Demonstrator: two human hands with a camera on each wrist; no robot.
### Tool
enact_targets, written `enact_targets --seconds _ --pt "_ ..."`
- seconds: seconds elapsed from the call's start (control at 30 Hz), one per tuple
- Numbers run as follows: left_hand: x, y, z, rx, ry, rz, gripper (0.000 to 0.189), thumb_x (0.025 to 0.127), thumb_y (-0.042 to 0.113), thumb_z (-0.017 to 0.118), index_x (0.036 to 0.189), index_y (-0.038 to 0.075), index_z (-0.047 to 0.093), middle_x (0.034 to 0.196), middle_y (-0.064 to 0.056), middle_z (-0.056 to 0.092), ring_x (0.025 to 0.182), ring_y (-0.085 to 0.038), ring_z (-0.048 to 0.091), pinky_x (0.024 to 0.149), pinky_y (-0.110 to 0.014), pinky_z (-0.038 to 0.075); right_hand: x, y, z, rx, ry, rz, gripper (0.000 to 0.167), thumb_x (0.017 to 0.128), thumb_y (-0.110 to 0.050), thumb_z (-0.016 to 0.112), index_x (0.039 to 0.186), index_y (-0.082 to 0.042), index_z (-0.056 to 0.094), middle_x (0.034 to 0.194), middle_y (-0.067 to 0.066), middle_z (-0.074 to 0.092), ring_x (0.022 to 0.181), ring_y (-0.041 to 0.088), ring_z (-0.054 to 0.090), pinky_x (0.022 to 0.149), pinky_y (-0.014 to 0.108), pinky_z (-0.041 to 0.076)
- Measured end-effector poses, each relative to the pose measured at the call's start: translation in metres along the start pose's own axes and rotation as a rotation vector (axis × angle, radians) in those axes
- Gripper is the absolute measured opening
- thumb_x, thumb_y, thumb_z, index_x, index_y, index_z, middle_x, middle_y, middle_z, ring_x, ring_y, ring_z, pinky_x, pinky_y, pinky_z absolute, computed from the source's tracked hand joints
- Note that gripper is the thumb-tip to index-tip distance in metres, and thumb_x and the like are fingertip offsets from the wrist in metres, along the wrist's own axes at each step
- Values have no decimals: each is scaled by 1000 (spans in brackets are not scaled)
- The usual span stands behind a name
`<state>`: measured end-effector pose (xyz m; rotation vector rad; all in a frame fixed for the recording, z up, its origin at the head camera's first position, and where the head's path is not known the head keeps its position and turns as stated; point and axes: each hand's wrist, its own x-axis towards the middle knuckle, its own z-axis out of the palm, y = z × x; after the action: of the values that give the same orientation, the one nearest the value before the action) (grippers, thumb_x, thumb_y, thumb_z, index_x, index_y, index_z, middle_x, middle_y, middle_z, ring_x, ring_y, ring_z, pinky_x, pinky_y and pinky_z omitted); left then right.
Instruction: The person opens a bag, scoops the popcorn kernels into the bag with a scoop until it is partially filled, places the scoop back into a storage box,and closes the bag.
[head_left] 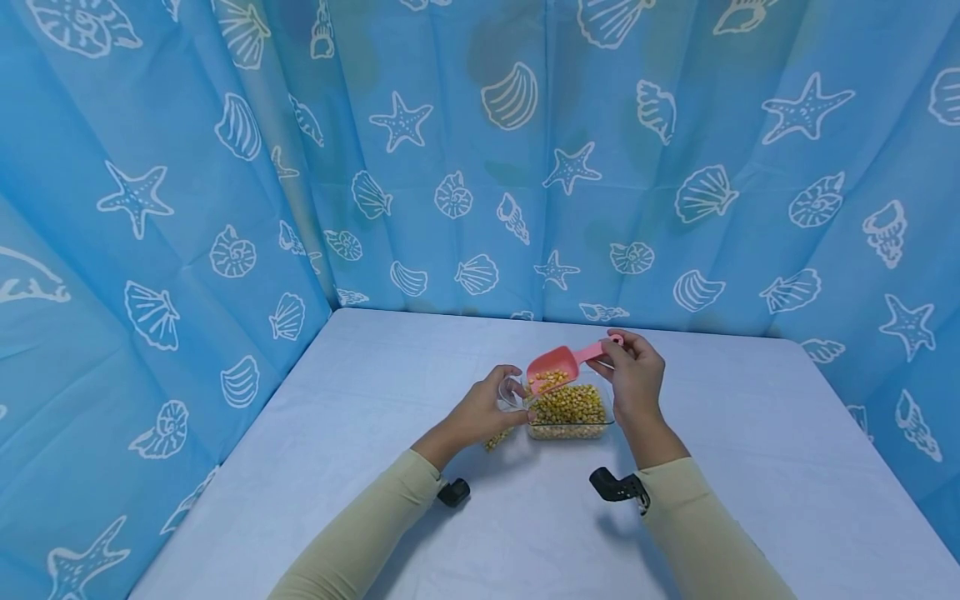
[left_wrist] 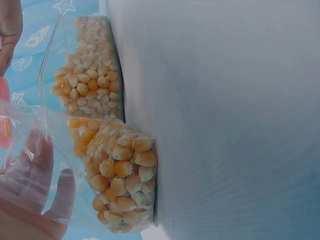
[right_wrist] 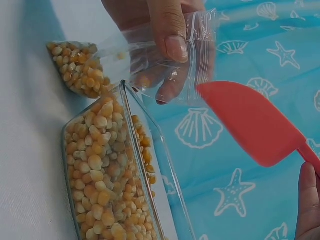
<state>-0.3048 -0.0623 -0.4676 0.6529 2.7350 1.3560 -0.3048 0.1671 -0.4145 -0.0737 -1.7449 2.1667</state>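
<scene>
Left hand (head_left: 477, 411) grips the bag (left_wrist: 117, 180), thumb and fingers apart — right hand (head_left: 636, 379) pinches the scoop (right_wrist: 250, 122), bearing corn (head_left: 551, 381), near the box (head_left: 570, 424).

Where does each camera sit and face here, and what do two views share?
Head: worn on the head, facing forward and down at the table; sleeved forearms, left grip and right grip show.
Left wrist: on the left wrist, facing the bag and clear box; the left grip and part of the right grip show.
Right wrist: on the right wrist, facing the box, bag and scoop; the left grip and an edge of the right grip show.
Shared: both wrist views show bag, box and curtain.
</scene>
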Motion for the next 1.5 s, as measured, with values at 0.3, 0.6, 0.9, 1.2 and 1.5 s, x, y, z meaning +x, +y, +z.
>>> enact_targets --seconds 0.3,0.6,0.9,1.2,1.5 --pt "-1 1 0 -2 3 -3 71 82 34 79 138 13 41 105 11 60 95 -12 55 83 -40 47 -2 -2 1 -13 -13 -19 24 97 -10 59 120 -1 59 104 14 56 87 19 68 74 29 55" --pt "-1 1 0 -8 -1 9 70 83 35 78 138 13 41 106 11 60 94 -11 56 82 -38 47 -2 -3 2 -16 -19 -26 27 97 -12 60 121 0 59 104 13 56 89 20 67 75 29 55" --pt "1 2 0 -16 10 -12 69 81 37 79 136 15 42 104 12 60 93 -12 55 79 -37 48 -3 -5 5 -12 -22 -27 27 97 -14 62 120 -1 59 103 14 57 91 24 68 76 30 55" --pt "-3 4 -5 -32 26 6 69 82 34 78 138 14 41 107 11 62 98 -12 56 85 -41 47 -4 -9 2 -24 -19 -79 26 97 -13 61 119 -2 60 104 13 57 88 20 67 75 29 55" --pt "-7 -2 -11 -105 73 10 66 83 32 78 136 19 42 108 10 62 101 -12 57 90 -43 47 1 -3 -13 -8 36 -35 27 95 -16 64 119 -3 60 106 12 56 91 19 67 74 28 55"
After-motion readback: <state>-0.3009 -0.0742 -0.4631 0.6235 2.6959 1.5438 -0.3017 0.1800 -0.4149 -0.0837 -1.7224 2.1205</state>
